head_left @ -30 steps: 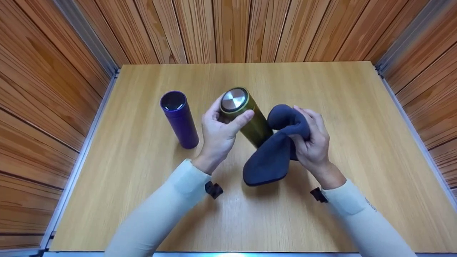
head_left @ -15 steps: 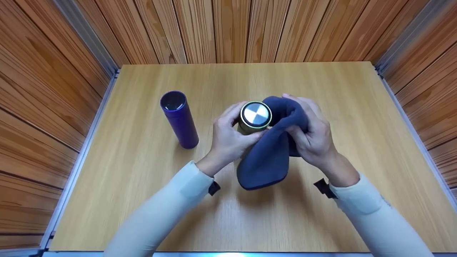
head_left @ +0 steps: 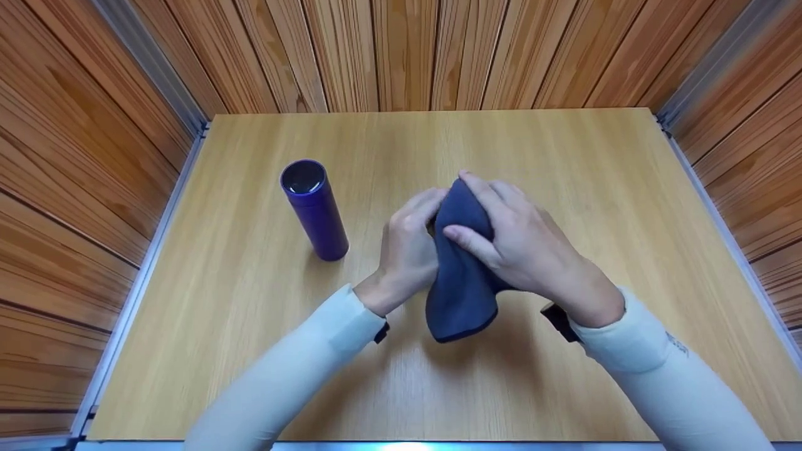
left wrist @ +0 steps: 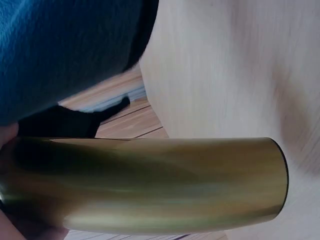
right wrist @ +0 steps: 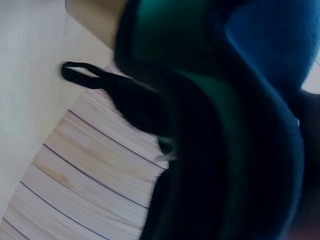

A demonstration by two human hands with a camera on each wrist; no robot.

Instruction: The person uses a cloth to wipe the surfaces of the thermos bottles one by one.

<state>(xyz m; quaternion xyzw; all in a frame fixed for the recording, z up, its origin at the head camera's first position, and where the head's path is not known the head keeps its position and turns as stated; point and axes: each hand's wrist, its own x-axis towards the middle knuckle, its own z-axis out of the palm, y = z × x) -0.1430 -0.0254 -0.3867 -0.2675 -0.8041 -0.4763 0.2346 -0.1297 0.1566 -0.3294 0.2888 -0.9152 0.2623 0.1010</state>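
My left hand [head_left: 407,244] grips an olive-gold thermos bottle [left wrist: 175,185] near its top end. In the head view the cloth and hands hide nearly all of that bottle. A dark blue cloth [head_left: 460,275] covers the bottle's top, and my right hand [head_left: 526,238] holds it there, thumb lying across the front. The cloth's lower end hangs loose in front of the bottle. Seen from the right wrist, the cloth shows folds, greenish inner faces and a dark loop [right wrist: 82,77] at one end.
A purple thermos bottle [head_left: 318,219] stands upright to the left of my hands. The wooden table [head_left: 250,376] is bordered by metal rails [head_left: 156,244] and slatted wood walls [head_left: 407,56] at the back and sides.
My left hand has moved right, turning the gold bottle from tilted to more upright. My right hand has brought the cloth leftward over the bottle's shiny top, which is now hidden.
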